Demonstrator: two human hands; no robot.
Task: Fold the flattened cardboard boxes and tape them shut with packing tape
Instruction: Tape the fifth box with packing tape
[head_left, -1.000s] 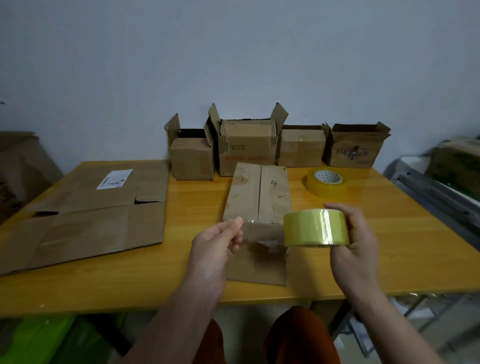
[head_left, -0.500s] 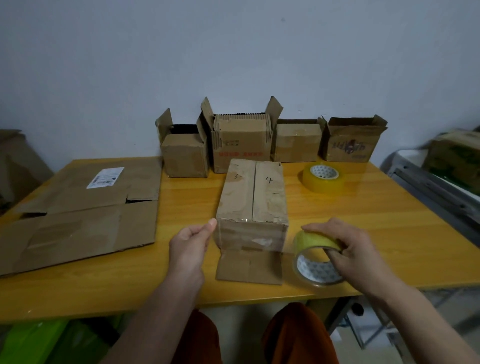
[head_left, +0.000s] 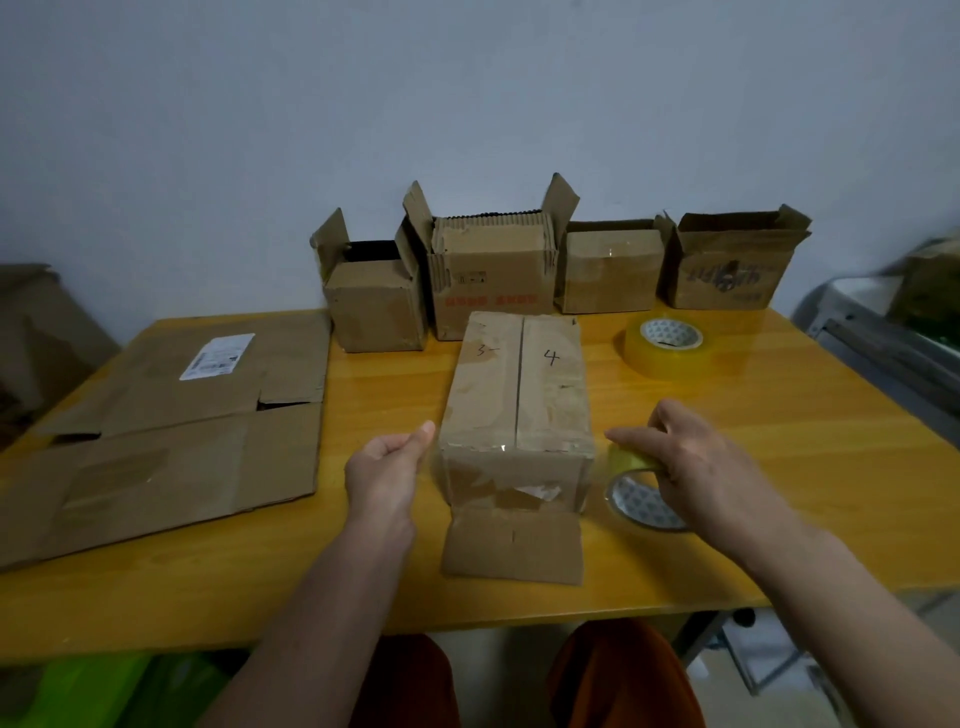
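Yellow worktop (head_left: 779, 467) beneath a folded box (head_left: 517, 395).
A tape roll (head_left: 636, 493) is clasped by the right hand (head_left: 696, 462); the left hand (head_left: 387, 470) grip is pinched narrow beside the box, its contents unclear.

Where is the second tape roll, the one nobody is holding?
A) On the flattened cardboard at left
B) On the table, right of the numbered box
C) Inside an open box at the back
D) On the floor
B: the spare roll lies flat on the table, right of the box marked 3 and 4, while the right hand grips the other roll.
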